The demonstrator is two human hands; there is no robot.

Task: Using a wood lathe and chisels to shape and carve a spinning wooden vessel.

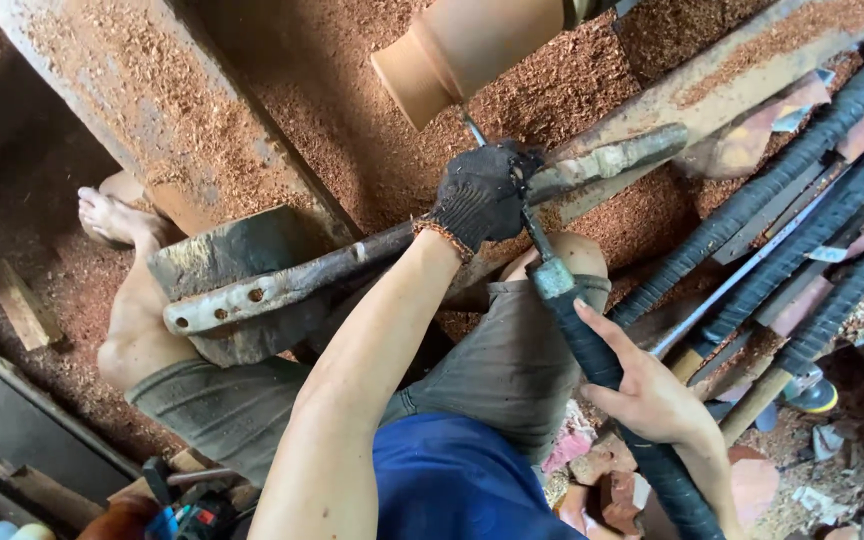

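My left hand [480, 195], in a black knitted glove, presses the thin steel shaft of a turning chisel [535, 232] down onto a long, worn metal tool rest [282, 282]. The chisel's tip [472, 126] touches the lower edge of a pale reddish, rounded wooden workpiece [462, 50] at the top of the view. My bare right hand [652, 398] wraps the chisel's long black-taped handle [592, 345] near my knee, index finger stretched along it.
Reddish sawdust [352, 130] covers the machine bed and floor. Several more long tools with black-wrapped handles [802, 170] lie side by side at the right. My bare foot [112, 215] rests at the left near a small wooden block [17, 300]. Red scraps [602, 480] lie below.
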